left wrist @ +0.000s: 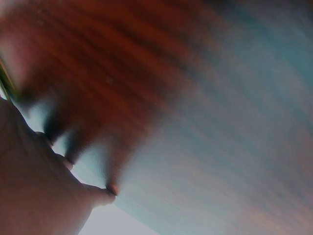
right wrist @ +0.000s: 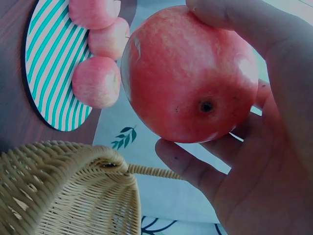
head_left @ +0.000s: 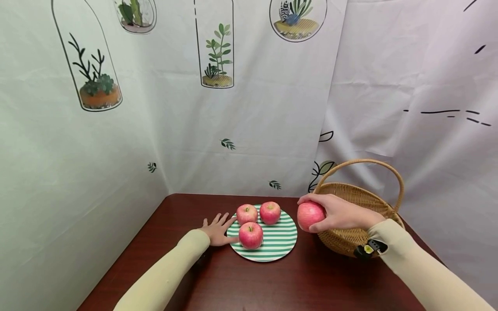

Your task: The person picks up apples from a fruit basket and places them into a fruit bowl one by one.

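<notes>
My right hand (head_left: 334,212) grips a red apple (head_left: 310,216) between thumb and fingers, in front of the wicker basket (head_left: 342,244). In the right wrist view that apple (right wrist: 190,78) fills the palm side, its dark blossom end facing the camera. A round plate (head_left: 278,246) with green and white stripes carries three more apples: one in front (head_left: 250,236), one at back left (head_left: 247,214) and one at back right (head_left: 270,212). My left hand (head_left: 218,231) rests at the plate's left edge, fingers straight and spread, holding nothing. The left wrist view is blurred.
The basket's tall arched handle (head_left: 365,160) rises behind my right forearm. Dark reddish wood makes up the tabletop (head_left: 241,285). A white cloth (head_left: 249,108) printed with plants hangs behind the table and along its sides.
</notes>
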The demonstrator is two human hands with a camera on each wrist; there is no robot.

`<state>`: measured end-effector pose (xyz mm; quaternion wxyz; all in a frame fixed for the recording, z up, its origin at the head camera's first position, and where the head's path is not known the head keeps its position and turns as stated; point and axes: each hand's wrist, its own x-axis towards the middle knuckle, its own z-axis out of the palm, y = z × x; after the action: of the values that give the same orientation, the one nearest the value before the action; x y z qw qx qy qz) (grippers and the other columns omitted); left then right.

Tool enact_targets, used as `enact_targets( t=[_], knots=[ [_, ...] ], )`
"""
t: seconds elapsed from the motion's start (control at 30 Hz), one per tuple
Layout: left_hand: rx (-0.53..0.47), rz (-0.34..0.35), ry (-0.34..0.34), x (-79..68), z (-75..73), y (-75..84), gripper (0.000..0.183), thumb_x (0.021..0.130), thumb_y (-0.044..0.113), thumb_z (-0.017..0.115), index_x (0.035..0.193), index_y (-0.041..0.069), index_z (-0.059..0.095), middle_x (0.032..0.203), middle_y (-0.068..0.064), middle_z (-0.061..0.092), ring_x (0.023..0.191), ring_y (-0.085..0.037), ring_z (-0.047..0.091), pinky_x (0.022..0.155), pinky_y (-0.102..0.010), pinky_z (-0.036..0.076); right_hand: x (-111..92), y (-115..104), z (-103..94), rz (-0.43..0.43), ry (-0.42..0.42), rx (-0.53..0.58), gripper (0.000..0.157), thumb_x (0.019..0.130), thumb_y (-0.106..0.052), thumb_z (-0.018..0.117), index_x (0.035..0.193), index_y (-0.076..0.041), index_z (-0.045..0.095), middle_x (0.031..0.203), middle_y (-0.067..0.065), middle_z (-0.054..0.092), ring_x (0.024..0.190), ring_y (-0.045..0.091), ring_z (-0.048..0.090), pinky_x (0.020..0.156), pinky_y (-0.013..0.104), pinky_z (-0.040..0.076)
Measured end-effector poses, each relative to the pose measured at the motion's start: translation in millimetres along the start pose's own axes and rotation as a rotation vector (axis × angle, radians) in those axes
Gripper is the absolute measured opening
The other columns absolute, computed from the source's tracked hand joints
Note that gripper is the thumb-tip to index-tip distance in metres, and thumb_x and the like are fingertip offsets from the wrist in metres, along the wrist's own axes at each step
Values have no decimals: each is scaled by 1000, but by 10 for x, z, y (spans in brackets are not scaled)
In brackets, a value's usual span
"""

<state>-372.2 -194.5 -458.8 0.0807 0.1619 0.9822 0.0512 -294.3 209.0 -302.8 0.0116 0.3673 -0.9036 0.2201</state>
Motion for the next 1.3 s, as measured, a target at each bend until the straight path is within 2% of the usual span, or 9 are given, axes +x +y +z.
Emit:
enact_targets(
  t=[0.3,0.53,0.7,1.0,1.1,1.3],
  knots=[
    [-6,3,3,16,10,-18,96,84,84,46,161,31,23,169,-9,19,155,-38,14,114,-74,13,65,-19,114,-19,16,-11,58,78,-33,84,129,-31,57,109,-7,63,93,9,62,78,28,55],
    [-12,7,-7,46,45,-56,99,83,87,42,162,31,21,169,-9,16,156,-38,11,115,-74,9,120,-52,198,6,15,-5,58,79,-35,83,131,-32,56,115,-6,61,98,12,61,79,29,55],
    [-18,11,-6,58,45,-62,99,83,87,43,162,31,22,169,-10,16,156,-38,11,115,-74,9,160,-57,243,31,9,6,59,80,-36,83,132,-33,55,114,-6,62,97,13,61,77,28,55],
    [-10,6,-9,21,8,-20,98,84,86,44,162,32,21,169,-9,16,156,-38,11,115,-73,9,238,-69,367,59,12,43,59,79,-37,84,130,-27,55,113,-5,62,97,12,61,78,27,55],
    [-8,4,1,0,-14,4,96,85,83,46,162,30,23,168,-9,19,155,-38,14,114,-74,12,256,-67,418,55,22,42,60,79,-36,84,129,-25,55,114,-5,62,97,11,61,79,27,55],
    [-9,4,-6,9,-9,-11,97,84,84,45,162,30,22,169,-9,17,155,-38,13,115,-74,10,283,-74,506,53,78,4,60,76,-35,85,127,-22,56,111,-5,63,94,10,61,78,26,54]
  ],
)
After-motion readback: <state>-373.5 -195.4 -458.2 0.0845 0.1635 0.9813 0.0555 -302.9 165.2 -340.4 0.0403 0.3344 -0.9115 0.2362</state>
